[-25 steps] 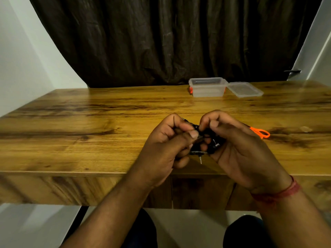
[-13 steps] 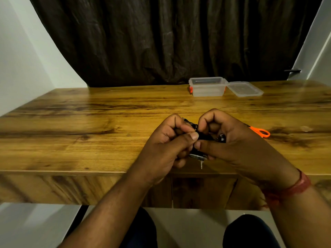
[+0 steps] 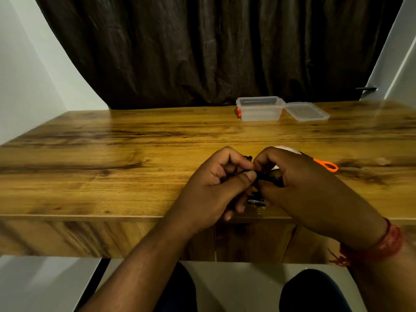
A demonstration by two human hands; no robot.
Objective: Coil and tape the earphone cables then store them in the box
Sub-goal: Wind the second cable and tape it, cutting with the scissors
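1. Black cable [image 3: 266, 176], bunched into a small coil, sits between both hands just above the near edge of the desk [image 3: 112, 167].
2. The left hand [image 3: 216, 190] has its grip closed on the coil: thumb pressed along the top, fingers curled under it.
3. The right hand [image 3: 299, 188] is likewise clamped on the coil from the other side, thumb tip meeting the left thumb, fingers folded over the bundle.
4. A metal plug [image 3: 259, 210] hangs down from the bundle, below the hands, pointing at the desk's front edge.
5. An earbud end [image 3: 248, 157] pokes out above the left knuckles.
6. Orange scissor handle [image 3: 328, 165] lies on the desk just beyond the right hand; the blades are hidden behind it.
7. A pale roll, possibly tape [image 3: 290, 149], shows only as a sliver behind the right hand.
8. The clear box [image 3: 260, 109] stands open at the far edge of the desk, well apart from the hands, orange clips at its ends.
9. Its lid [image 3: 306, 111] lies flat just right of it, touching or nearly so.
10. A red thread band [image 3: 387, 242] wraps the right wrist.
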